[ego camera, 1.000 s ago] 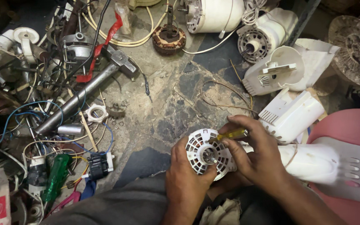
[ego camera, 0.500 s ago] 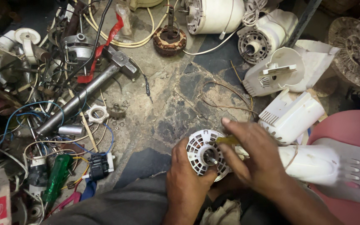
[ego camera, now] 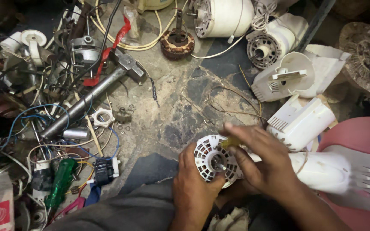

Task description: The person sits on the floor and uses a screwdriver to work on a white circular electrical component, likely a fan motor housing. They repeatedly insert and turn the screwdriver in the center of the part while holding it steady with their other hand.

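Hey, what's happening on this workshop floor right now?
A person sits over a stone floor littered with wires, tools and fan parts. The left hand steadies a white fan motor housing from below, thumb against its vented face. The right hand presses a yellow-handled screwdriver onto that face near the rim. More white motor covers lie just beyond.

Two hands; three loose white housings; one hammer.
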